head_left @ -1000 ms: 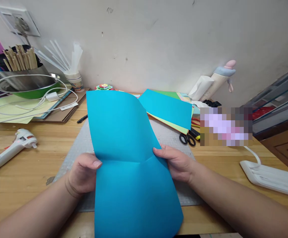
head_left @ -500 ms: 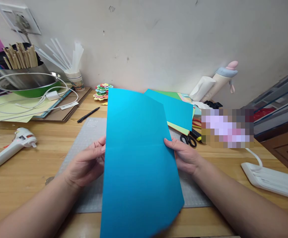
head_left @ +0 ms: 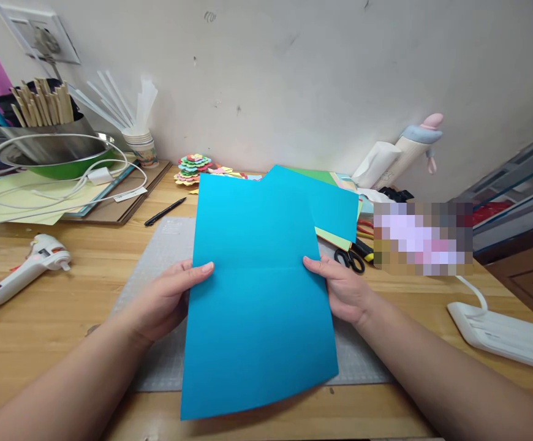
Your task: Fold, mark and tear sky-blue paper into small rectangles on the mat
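A sheet of bright blue paper (head_left: 257, 318) is held up in front of me, with a faint crease running across its middle. My left hand (head_left: 170, 300) grips its left edge, thumb on the front and fingers behind. On the opposite edge, my right hand (head_left: 340, 288) pinches the sheet the same way. The fingers of both hands are partly hidden behind the paper. Beneath it lies a grey cutting mat (head_left: 156, 263) on the wooden table. Another blue sheet (head_left: 335, 208) rests on a stack of coloured paper behind, partly covered by the held one.
A white glue gun (head_left: 41, 260) and a black pen (head_left: 165, 211) lie at left. Black-handled scissors (head_left: 349, 260) sit right of the sheet. A layered paper ornament (head_left: 193, 168), a cup of white sticks (head_left: 142, 150) and a white lamp base (head_left: 505, 337) also stand around.
The blue sheet has turned to face me more squarely, its lower edge now fully in view. My left thumb has moved onto the sheet's front. The right hand has barely moved.
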A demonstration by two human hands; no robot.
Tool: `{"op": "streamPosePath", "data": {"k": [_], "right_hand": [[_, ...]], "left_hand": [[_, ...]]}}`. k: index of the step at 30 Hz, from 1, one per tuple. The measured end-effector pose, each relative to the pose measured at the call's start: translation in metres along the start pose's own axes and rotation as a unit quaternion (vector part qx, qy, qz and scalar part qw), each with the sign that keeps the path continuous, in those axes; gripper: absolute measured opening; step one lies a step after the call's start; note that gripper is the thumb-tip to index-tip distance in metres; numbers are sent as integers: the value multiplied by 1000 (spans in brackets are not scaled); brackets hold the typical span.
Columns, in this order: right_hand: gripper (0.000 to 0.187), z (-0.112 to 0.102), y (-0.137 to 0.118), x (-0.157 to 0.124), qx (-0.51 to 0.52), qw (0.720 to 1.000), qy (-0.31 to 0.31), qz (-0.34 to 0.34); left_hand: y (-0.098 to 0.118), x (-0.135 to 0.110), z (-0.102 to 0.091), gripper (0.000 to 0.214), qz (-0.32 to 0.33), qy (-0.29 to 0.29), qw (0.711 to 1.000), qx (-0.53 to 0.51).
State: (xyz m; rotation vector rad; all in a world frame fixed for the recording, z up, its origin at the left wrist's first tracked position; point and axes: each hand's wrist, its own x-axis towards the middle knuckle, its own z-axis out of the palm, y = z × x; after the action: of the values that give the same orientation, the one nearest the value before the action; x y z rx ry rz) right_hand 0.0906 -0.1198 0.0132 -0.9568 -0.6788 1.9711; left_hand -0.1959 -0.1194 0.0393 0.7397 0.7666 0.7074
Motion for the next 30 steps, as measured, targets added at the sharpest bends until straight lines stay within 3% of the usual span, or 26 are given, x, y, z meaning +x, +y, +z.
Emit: {"op": "streamPosePath", "data": {"k": [4, 7, 12, 20, 30], "right_hand": [[36, -2, 3, -8, 30, 993, -66, 98], [42, -4, 6, -14, 36, 986, -110, 122], [45, -1, 10, -17, 27, 986, -132, 99], [50, 2, 8, -10, 27, 990, -139, 9], [51, 4, 5, -12, 7, 995, -103, -10]], "left_hand": [[-3, -1, 5, 38, -63, 30, 997, -36], [-4, 0, 8, 38, -93, 22, 994, -61], [-4, 1, 10, 38, -95, 4, 993, -65], [-3, -2, 8, 39, -94, 14, 993, -73], [-1, 0, 9, 46, -87, 46, 993, -58]]}}
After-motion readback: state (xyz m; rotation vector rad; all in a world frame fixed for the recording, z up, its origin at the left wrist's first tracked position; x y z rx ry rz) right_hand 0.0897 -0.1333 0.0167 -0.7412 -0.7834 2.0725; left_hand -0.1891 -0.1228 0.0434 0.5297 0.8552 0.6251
